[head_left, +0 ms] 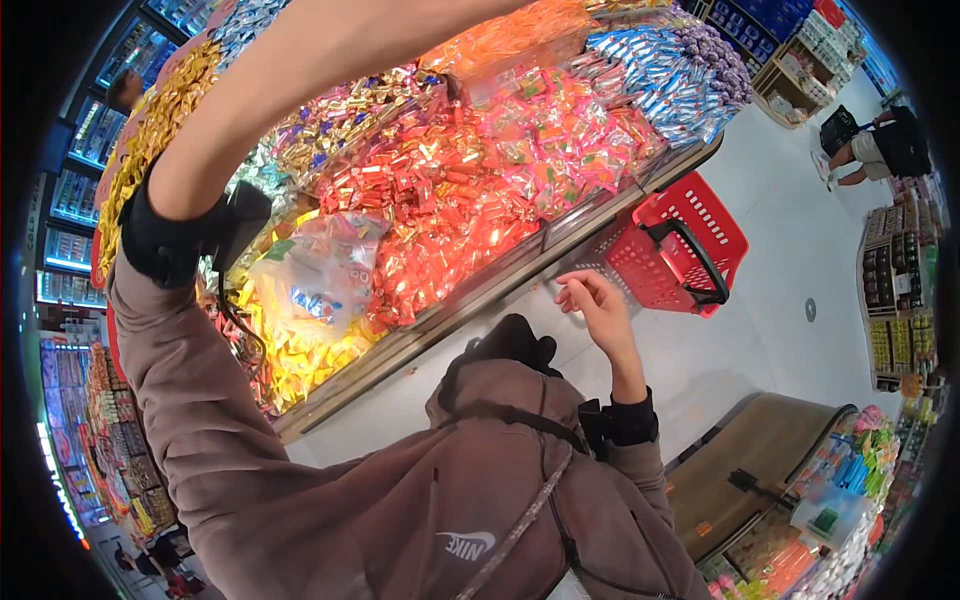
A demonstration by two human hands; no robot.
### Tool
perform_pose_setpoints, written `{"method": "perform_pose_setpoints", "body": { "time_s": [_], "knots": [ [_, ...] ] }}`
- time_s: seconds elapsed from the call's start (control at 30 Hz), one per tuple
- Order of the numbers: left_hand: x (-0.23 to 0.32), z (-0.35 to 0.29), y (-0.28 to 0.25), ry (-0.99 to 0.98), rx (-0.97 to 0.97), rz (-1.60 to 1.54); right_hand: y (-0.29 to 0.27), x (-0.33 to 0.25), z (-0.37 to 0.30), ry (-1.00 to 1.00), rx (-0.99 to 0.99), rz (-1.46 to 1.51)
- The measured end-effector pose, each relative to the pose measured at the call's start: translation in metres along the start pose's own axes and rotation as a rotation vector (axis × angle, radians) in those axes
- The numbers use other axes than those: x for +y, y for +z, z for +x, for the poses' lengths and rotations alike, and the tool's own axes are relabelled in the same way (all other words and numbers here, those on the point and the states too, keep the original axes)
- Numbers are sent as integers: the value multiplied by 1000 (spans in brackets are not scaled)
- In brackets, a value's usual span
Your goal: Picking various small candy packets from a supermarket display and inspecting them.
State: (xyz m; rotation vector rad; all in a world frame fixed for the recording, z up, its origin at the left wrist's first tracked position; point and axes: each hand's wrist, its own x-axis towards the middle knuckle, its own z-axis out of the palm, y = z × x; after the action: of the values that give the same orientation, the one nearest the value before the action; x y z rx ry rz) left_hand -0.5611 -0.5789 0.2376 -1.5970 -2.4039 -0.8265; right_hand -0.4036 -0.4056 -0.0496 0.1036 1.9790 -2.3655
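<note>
The right hand is half curled with nothing visible in its grasp, positioned over the floor between the display-table edge and a red basket with a black handle, while the left forearm spans the sweets and its hand lies beyond the upper edge, so its state cannot be determined. A clear plastic bag containing blue-and-white pieces rests on yellow-wrapped sweets, beside red-wrapped sweets; pink-wrapped sweets lie farther along, with a person well beyond the basket.
</note>
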Motion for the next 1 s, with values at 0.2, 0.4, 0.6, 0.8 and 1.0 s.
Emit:
{"method": "perform_pose_setpoints", "body": {
  "time_s": [0.2, 0.4, 0.6, 0.8, 1.0],
  "knots": [
    [7, -61, -15, -175, 61, 61, 18, -2, -2, -34, 29, -48],
    [-3, -120, -33, -180, 6, 43, 56, 16, 3, -1, 0, -62],
    [-27, -196, -48, -253, 131, -92, 117, 20, 3, 30, -19, -70],
    [-45, -270, -34, -375, 42, -112, 173, 27, -9, 59, -56, -45],
    [-74, -317, 12, -300, -160, -83, 207, 25, -17, 117, -73, -112]
  ]
}}
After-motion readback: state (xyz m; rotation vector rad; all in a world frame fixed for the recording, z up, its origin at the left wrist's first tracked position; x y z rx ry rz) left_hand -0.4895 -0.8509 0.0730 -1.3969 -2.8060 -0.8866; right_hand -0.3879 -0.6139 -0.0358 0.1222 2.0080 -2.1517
